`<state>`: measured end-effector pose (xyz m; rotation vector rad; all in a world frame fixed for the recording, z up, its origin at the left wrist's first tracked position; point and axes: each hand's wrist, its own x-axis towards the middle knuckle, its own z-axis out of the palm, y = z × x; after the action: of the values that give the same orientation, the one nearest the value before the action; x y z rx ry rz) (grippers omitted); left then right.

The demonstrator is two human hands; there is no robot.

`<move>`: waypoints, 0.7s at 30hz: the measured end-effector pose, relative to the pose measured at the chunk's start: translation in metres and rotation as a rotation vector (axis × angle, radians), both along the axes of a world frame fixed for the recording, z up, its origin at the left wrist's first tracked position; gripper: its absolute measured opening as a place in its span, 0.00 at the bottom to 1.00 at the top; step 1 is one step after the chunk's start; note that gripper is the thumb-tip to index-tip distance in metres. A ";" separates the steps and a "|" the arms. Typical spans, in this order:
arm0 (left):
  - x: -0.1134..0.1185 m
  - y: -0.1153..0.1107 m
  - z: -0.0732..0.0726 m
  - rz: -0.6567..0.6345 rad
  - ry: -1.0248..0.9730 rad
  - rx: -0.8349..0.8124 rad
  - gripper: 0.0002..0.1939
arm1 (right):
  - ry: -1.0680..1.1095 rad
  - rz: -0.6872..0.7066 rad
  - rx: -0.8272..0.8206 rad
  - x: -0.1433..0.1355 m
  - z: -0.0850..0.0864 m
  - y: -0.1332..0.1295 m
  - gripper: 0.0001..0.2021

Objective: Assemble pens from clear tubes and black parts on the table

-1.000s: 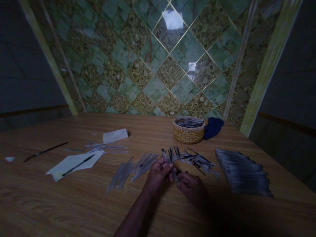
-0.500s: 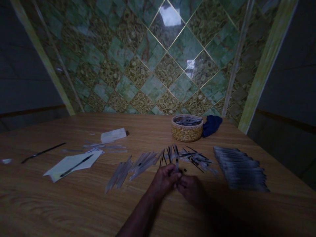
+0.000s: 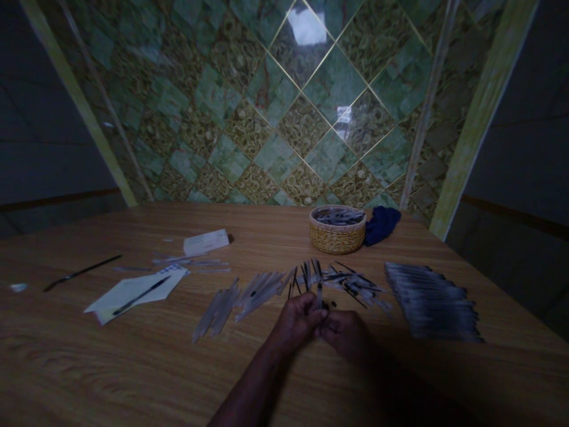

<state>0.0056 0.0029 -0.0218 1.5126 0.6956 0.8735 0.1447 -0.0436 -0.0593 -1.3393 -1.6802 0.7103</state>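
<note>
My left hand (image 3: 296, 320) is closed around a slim pen (image 3: 319, 292), whose clear body with a dark tip sticks up past the fingers. Against it, my right hand (image 3: 347, 335) is closed too, its fingertips pinched at the pen's lower end, which the fingers hide. Just beyond the hands lie loose black pen parts (image 3: 304, 277) and clear pen barrels (image 3: 260, 290). A mixed heap of dark and clear pen pieces (image 3: 358, 284) lies to their right. A tiny black piece (image 3: 333, 303) rests near my right hand.
A neat row of pens (image 3: 433, 302) lies at right. Behind stands a woven basket (image 3: 336, 238) of pens, beside a dark blue cloth (image 3: 382, 225). To the left are more clear barrels (image 3: 216, 311), a paper (image 3: 133, 293) with a pen on it, a white box (image 3: 205, 242) and a thin black strip (image 3: 82, 273).
Both hands stay together on the pen with hardly any movement. The whole view has shifted very slightly.
</note>
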 end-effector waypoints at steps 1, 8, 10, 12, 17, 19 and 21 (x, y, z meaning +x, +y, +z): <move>0.000 0.000 0.000 -0.003 -0.002 -0.004 0.14 | 0.023 0.021 -0.014 0.004 0.003 0.002 0.06; 0.003 -0.005 0.003 0.010 0.029 -0.004 0.16 | 0.255 -0.034 0.011 0.020 0.044 0.005 0.09; 0.004 -0.006 0.004 -0.008 0.044 0.015 0.15 | 0.255 -0.047 0.073 0.015 0.055 0.004 0.13; 0.004 -0.006 0.005 -0.020 0.041 0.022 0.14 | 0.191 -0.068 0.140 0.009 0.063 0.005 0.11; 0.002 -0.007 0.009 0.006 0.052 0.032 0.08 | -0.045 -0.090 0.243 -0.002 0.072 0.009 0.16; 0.000 -0.007 0.011 -0.010 0.063 0.041 0.06 | -0.120 -0.113 0.293 -0.004 0.071 0.009 0.16; -0.002 -0.005 0.012 -0.037 0.091 0.058 0.06 | -0.190 -0.142 0.342 -0.005 0.068 0.009 0.15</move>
<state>0.0033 -0.0024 -0.0098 1.6203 0.7111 0.8075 0.1400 -0.0350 0.0086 -1.2926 -1.7395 0.2052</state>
